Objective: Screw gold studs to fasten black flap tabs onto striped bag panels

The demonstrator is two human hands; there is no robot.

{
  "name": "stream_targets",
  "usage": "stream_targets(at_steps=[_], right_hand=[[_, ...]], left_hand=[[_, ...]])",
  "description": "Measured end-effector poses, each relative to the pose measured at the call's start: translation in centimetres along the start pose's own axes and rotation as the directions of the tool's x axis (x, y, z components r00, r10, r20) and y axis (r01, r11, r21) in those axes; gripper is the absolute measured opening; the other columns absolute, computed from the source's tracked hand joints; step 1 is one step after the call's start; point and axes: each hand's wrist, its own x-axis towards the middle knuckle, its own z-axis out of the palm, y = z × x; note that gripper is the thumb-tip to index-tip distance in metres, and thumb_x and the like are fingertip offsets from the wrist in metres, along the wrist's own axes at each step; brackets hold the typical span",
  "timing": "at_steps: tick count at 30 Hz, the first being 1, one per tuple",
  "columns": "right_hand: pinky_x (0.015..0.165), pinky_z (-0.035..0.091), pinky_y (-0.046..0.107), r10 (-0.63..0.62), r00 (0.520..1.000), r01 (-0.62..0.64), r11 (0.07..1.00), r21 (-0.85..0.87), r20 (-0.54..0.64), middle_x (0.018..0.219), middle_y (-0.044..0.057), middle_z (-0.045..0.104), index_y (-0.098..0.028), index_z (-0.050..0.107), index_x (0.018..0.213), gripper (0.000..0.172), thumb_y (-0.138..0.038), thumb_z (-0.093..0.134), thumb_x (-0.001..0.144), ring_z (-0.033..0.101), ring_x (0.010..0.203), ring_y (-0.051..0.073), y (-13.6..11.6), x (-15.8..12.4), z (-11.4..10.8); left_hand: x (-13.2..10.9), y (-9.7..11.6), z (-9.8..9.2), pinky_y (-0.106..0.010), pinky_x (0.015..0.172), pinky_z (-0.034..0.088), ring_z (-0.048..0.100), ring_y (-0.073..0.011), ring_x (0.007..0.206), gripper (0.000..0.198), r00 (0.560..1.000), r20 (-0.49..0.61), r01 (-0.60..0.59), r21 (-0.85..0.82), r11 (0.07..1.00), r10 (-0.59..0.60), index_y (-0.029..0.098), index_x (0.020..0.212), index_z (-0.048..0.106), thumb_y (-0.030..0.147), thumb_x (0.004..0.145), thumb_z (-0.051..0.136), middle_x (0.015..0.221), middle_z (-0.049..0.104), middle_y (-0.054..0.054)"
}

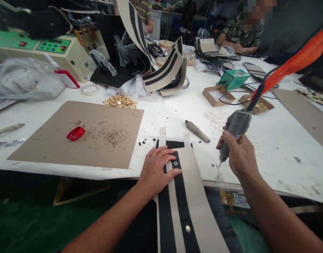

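My left hand (157,168) lies on a beige panel (197,175) with black straps, its fingers apart around a small round metal fitting (175,163) on one strap. Lower on that strap sits a shiny gold stud (188,229). The panel's far end rests on the table, and its near end hangs over the edge towards me. My right hand (242,154) is wrapped round a grey electric screwdriver (236,128), held upright to the right of the panel with its bit pointing down. An orange sleeve covers part of its cord.
Brown cardboard (111,121) bears a red ring-shaped piece (75,133) and dark crumbs. Beyond it lies a heap of gold fittings (119,101). A wrapped tapered tool (197,131), small cartons (218,96) and a green box (233,79) stand farther right. Two people sit across the table.
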Motion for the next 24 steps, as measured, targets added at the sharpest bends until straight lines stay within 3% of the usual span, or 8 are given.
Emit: stream_targets(at_steps=[4, 9, 12, 15, 18, 20, 22, 24], right_hand=[[0.060, 0.053, 0.035, 0.068, 0.997, -0.064, 0.989, -0.135, 0.028, 0.080, 0.008, 0.074, -0.017, 0.070, 0.104, 0.046, -0.060, 0.070, 0.089, 0.069, 0.071, 0.024, -0.1, 0.2, -0.1], [0.083, 0.058, 0.043, 0.027, 0.995, -0.002, 0.965, -0.262, 0.092, 0.109, 0.013, 0.076, -0.018, 0.065, 0.135, 0.056, -0.047, 0.075, 0.087, 0.072, 0.096, 0.029, 1.2, 0.7, -0.8], [0.089, 0.058, 0.050, -0.168, 0.986, 0.153, 0.883, -0.444, 0.006, 0.122, 0.017, 0.070, -0.017, 0.065, 0.137, 0.059, -0.045, 0.076, 0.086, 0.068, 0.105, 0.033, 1.3, -0.4, -1.4], [0.087, 0.057, 0.046, -0.470, 0.881, 0.379, 0.764, -0.522, -0.049, 0.115, 0.013, 0.068, -0.020, 0.071, 0.125, 0.039, -0.038, 0.073, 0.090, 0.066, 0.100, 0.029, -0.2, -2.9, -0.9], [0.074, 0.055, 0.033, -0.459, 0.822, 0.553, 0.786, -0.276, 0.337, 0.094, 0.004, 0.070, -0.025, 0.074, 0.113, 0.019, -0.026, 0.068, 0.096, 0.065, 0.079, 0.019, -2.1, -5.2, 1.7], [0.074, 0.054, 0.029, -0.328, 0.716, 0.512, 0.847, -0.145, 0.616, 0.094, 0.002, 0.071, -0.027, 0.076, 0.112, 0.018, -0.022, 0.066, 0.097, 0.067, 0.081, 0.017, -2.8, -5.9, 4.0], [0.081, 0.053, 0.029, -0.228, 0.661, 0.465, 0.872, -0.152, 0.715, 0.098, 0.001, 0.071, -0.029, 0.076, 0.111, 0.019, -0.020, 0.067, 0.097, 0.069, 0.090, 0.017, -2.9, -5.8, 5.8], [0.085, 0.052, 0.030, -0.203, 0.658, 0.474, 0.860, -0.190, 0.725, 0.099, 0.000, 0.071, -0.030, 0.077, 0.110, 0.018, -0.020, 0.068, 0.097, 0.069, 0.093, 0.017, -2.6, -5.5, 6.7]], left_hand=[[0.0, 0.0, 0.0, -0.060, 0.122, 0.033, 0.055, -0.0318, 0.138, 0.034, 1.000, -0.003, 0.000, 0.002, 1.000, 0.000, 0.025, 0.106, 0.071, 0.036, 0.077, 0.088, 0.134, 0.072, -0.005], [0.0, -0.1, -0.1, -0.060, 0.122, 0.032, 0.054, -0.0314, 0.138, 0.035, 1.000, 0.006, 0.004, -0.001, 1.000, -0.004, 0.026, 0.106, 0.071, 0.036, 0.077, 0.088, 0.135, 0.071, -0.004], [-0.1, -0.1, 0.0, -0.060, 0.122, 0.031, 0.054, -0.0313, 0.138, 0.035, 1.000, 0.009, 0.011, -0.005, 1.000, -0.011, 0.026, 0.106, 0.071, 0.036, 0.077, 0.088, 0.135, 0.071, -0.004], [-0.1, -0.2, 0.0, -0.059, 0.122, 0.031, 0.054, -0.0308, 0.138, 0.037, 1.000, 0.012, 0.010, -0.010, 1.000, -0.010, 0.025, 0.106, 0.070, 0.037, 0.076, 0.089, 0.134, 0.071, -0.003], [-0.1, -0.1, 0.0, -0.058, 0.123, 0.031, 0.054, -0.0302, 0.139, 0.037, 1.000, 0.007, 0.009, -0.006, 1.000, -0.009, 0.025, 0.107, 0.070, 0.037, 0.077, 0.089, 0.135, 0.071, -0.002], [-0.1, -0.1, 0.1, -0.058, 0.123, 0.031, 0.054, -0.0299, 0.138, 0.036, 1.000, -0.002, 0.009, 0.001, 1.000, -0.009, 0.026, 0.108, 0.070, 0.038, 0.078, 0.087, 0.135, 0.071, -0.003], [-0.2, -0.2, 0.1, -0.058, 0.123, 0.032, 0.054, -0.0296, 0.138, 0.038, 1.000, -0.003, 0.005, 0.003, 1.000, -0.005, 0.026, 0.111, 0.069, 0.039, 0.080, 0.086, 0.135, 0.071, -0.003], [-0.2, -0.2, 0.2, -0.058, 0.123, 0.032, 0.055, -0.0295, 0.138, 0.039, 1.000, 0.004, -0.003, 0.003, 1.000, 0.003, 0.026, 0.111, 0.069, 0.041, 0.080, 0.086, 0.135, 0.071, -0.002]])
